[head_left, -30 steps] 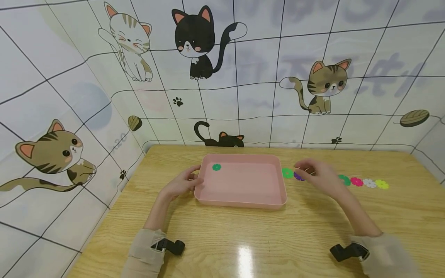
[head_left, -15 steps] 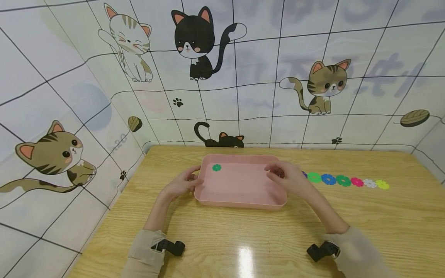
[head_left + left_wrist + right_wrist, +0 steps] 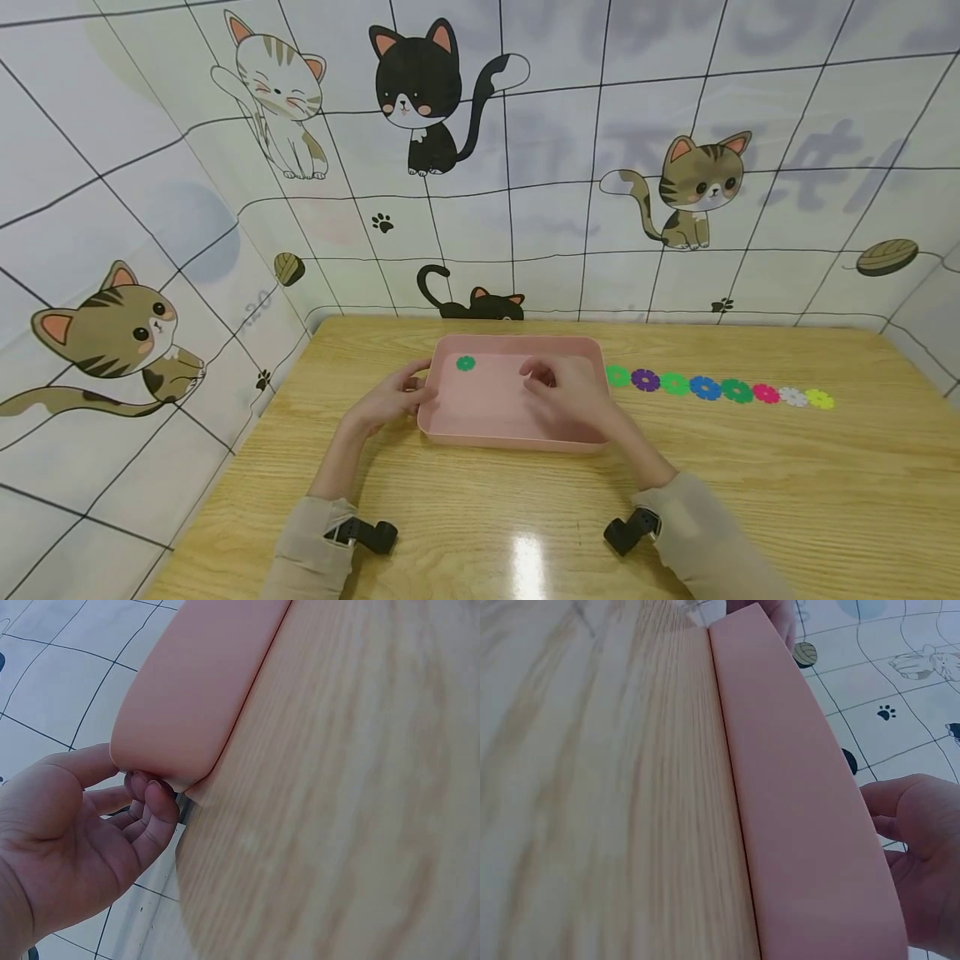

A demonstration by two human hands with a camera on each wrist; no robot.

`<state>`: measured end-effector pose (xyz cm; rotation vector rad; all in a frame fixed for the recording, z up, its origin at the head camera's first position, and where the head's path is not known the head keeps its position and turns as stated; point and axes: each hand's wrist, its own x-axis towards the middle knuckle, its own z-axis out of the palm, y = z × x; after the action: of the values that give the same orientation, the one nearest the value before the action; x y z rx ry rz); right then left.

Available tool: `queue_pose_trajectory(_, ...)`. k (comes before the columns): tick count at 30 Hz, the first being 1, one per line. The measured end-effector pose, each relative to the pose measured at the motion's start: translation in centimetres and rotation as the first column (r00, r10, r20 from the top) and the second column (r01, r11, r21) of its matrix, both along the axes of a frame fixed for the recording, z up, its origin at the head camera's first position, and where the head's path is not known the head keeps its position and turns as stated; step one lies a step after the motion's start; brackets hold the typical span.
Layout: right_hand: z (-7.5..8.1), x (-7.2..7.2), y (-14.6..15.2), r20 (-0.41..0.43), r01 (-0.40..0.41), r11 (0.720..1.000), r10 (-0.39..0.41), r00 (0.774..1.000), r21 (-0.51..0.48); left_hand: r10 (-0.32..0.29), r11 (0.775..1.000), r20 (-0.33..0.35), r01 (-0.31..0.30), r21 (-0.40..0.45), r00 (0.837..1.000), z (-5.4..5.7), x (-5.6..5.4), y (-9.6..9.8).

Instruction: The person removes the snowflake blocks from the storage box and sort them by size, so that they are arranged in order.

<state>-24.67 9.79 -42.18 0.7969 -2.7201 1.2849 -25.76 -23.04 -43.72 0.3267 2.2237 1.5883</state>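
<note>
A shallow pink tray (image 3: 480, 442) lies on the wooden table, with a small green flower-shaped disc (image 3: 466, 363) near its back left corner. My left hand (image 3: 390, 396) grips the tray's left end; in the left wrist view its thumb is at the rim and the other fingers curl against the corner. Over the right half of the tray is my right hand (image 3: 573, 390), its fingers loosely bent and nothing visible between thumb and fingertips. The right wrist view shows this hand (image 3: 922, 855) beyond the tray's near wall.
To the right of the tray runs a row of flower-shaped discs, among them a purple disc (image 3: 646, 381), a blue disc (image 3: 705, 387), a pink disc (image 3: 766, 393) and a yellow disc (image 3: 820, 399). A cat-patterned wall covering (image 3: 555, 208) rises behind the table (image 3: 450, 517).
My right hand has moved left from above the row of discs to over the tray, uncovering the green and blue discs. My left hand has stayed at the tray's left end.
</note>
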Motion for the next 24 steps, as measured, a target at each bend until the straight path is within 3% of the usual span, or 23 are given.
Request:
queue_pose_trajectory(10, -0.9, -1.1, -3.7, 0.147, 0.024, 0.999, -0.018, 0.989, -0.041, 0.005, 1.000, 0.003, -0.005, -0.009, 1.000, 0.1, 0.2, 0.2)
queue_pose_trajectory(24, -1.6, -3.8, -7.2, 0.192, 0.045, 0.997, -0.031, 0.981, -0.067, -0.005, 1.000, 0.010, 0.005, 0.002, 1.000, 0.0, -0.1, 0.1)
